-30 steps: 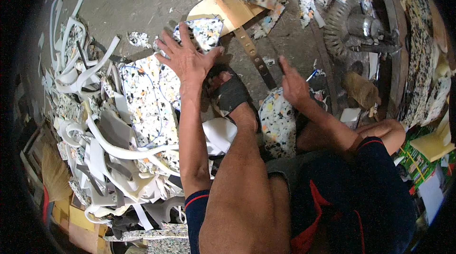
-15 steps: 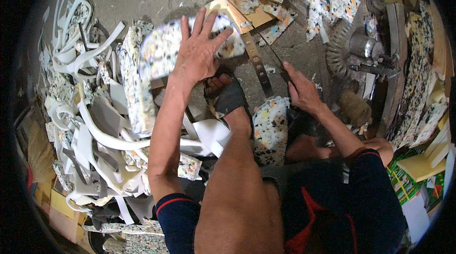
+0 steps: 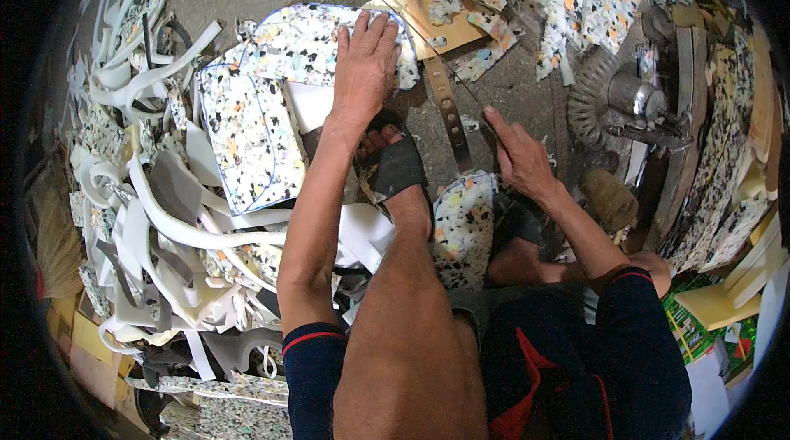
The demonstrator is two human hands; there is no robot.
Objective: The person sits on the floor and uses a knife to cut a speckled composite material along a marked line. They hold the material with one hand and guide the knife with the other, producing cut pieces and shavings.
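Observation:
My left hand [image 3: 366, 65] lies flat with its fingers stretched out on a piece of speckled foam [image 3: 296, 41] marked with a blue outline. The foam's right end overlaps a yellowish board [image 3: 451, 32]. In my right hand [image 3: 525, 160] is a long, thin-bladed knife [image 3: 451, 69], its index finger pointing along the handle. The blade slants up and left over the board, just right of the foam. A second blue-lined speckled foam block [image 3: 251, 135] rests left of my left forearm. Between my feet stands another speckled foam piece [image 3: 465, 226], rounded at the top.
White and grey foam offcuts [image 3: 164, 234] pile up along the left. More speckled scraps [image 3: 568, 8] lie at the far right. A perforated strap [image 3: 447, 107] runs from the board toward me. On the right are a coiled hose [image 3: 586, 102] and a metal motor-like part [image 3: 635, 101].
The foam under my left hand has moved farther away, and that hand's spread fingers have drawn together. The left foam block now shows its broad face. My right hand still holds the knife.

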